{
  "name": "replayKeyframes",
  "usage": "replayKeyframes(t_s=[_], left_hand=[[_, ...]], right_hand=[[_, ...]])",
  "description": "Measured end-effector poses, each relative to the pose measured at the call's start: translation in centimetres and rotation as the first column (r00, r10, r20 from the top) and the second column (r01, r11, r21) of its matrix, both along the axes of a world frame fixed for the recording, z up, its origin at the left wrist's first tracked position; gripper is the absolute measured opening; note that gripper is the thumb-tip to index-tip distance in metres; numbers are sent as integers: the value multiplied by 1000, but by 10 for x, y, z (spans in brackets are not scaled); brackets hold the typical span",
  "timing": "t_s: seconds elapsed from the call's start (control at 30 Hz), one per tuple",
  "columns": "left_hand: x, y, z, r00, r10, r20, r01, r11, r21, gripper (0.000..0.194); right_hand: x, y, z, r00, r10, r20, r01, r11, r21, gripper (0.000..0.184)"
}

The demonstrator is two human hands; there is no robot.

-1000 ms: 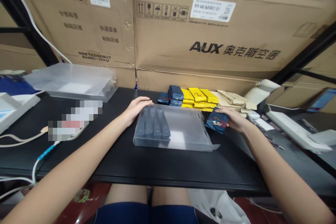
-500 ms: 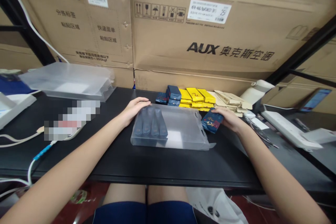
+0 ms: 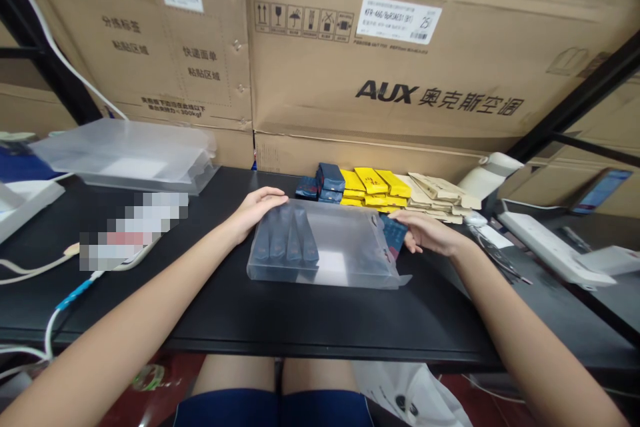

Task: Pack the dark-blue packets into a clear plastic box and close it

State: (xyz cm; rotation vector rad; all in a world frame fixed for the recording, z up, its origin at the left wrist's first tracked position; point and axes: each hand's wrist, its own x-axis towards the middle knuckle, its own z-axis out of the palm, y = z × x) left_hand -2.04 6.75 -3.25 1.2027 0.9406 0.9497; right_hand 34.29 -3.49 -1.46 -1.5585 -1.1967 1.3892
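A frosted clear plastic box [image 3: 345, 247] lies on its side on the black table [image 3: 300, 313], its open end facing right. Several dark blue packets [image 3: 286, 240] show through its left half. My left hand [image 3: 255, 208] rests on the box's far left corner, fingers curled over the edge. My right hand [image 3: 425, 232] holds a dark blue packet [image 3: 394, 237] at the box's right opening, the packet partly inside.
Behind the box lie stacks of dark blue packets [image 3: 325, 183], yellow packets [image 3: 373, 185] and beige packets [image 3: 440, 195]. More frosted boxes [image 3: 125, 153] sit at the back left. Large cardboard cartons [image 3: 380, 53] form the back wall. A white cable [image 3: 60, 307] runs at left, white devices [image 3: 545, 247] at right.
My right hand has moved left with the dark blue packet, from beside the box to its open right end. My left hand has stayed on the box.
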Motion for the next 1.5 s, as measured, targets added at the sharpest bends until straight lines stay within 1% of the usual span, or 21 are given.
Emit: replayKeyframes(t_s=[0.1, 0.2, 0.27, 0.43, 0.53, 0.67, 0.8, 0.9, 1.07, 1.2, 1.33, 1.5], left_hand=[[1, 0, 0, 1000, 3, -9, -3, 1000, 1, 41], [0, 1, -1, 1000, -7, -21, 7, 1000, 6, 42], [0, 2, -2, 1000, -12, -29, 12, 1000, 7, 43], [-1, 3, -4, 999, -17, -34, 18, 1000, 11, 44], [-1, 2, -3, 999, -24, -33, 25, 1000, 14, 43], [0, 1, -1, 998, -39, -57, 40, 999, 14, 44], [0, 0, 0, 996, -41, -85, 42, 999, 15, 45], [0, 0, 0, 994, -41, -98, 43, 999, 19, 45], [-1, 0, 0, 994, -51, -101, 54, 998, 22, 45], [-1, 1, -1, 992, -61, -106, 65, 997, 37, 44], [-1, 0, 0, 992, -64, -112, 68, 997, 36, 44], [-1, 1, 0, 991, -57, -118, 62, 997, 41, 45]], right_hand=[[1, -3, 0, 993, 120, 7, -120, 993, -11, 42], [4, -3, -4, 969, 249, -7, -249, 968, -28, 51], [5, -1, -6, 952, 307, -17, -307, 951, -35, 49], [6, 2, -7, 923, 384, -18, -384, 923, -14, 33], [5, 2, -8, 932, 361, -37, -362, 932, 2, 31], [2, 2, -10, 955, 292, -56, -291, 957, 16, 36], [0, 3, -10, 968, 243, -65, -241, 969, 48, 39], [-1, 1, -8, 968, 242, -69, -237, 969, 75, 36], [-8, -4, -3, 957, 278, -87, -268, 957, 113, 32], [-15, -4, -1, 953, 296, -65, -285, 948, 140, 30], [-21, -3, -3, 960, 275, -46, -265, 952, 154, 30], [-28, -2, -9, 977, 211, -15, -206, 964, 170, 33]])
